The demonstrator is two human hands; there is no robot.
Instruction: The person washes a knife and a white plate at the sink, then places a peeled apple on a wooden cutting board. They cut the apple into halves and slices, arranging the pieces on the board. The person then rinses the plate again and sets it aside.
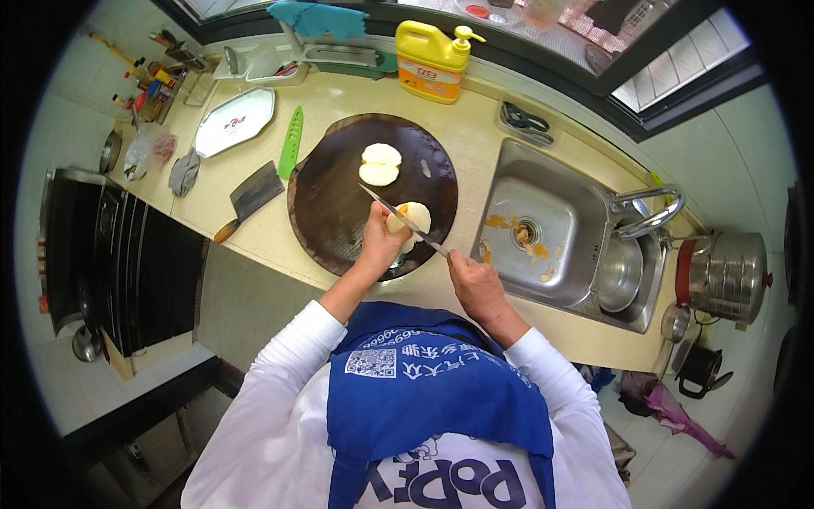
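My left hand (380, 238) holds a peeled, pale fruit (418, 216), perhaps an apple or pear, low over the near right part of a round dark chopping board (337, 191). A bit of orange-brown shows on the fruit near my thumb. In my right hand (475, 283) is a narrow knife (416, 230), its blade lying across the fruit and its tip pointing up and left. Two pale cut fruit pieces (380, 164) rest side by side on the board's far part. A small pale scrap (426, 168) lies to their right.
Left of the board are a cleaver (256, 191), a green knife sheath (291, 143), a white plate (236, 121) and a grey cloth (185, 173). To the right, the steel sink (572, 184) holds peelings (539, 250) and a metal bowl (620, 270). A yellow detergent jug (430, 63) stands behind.
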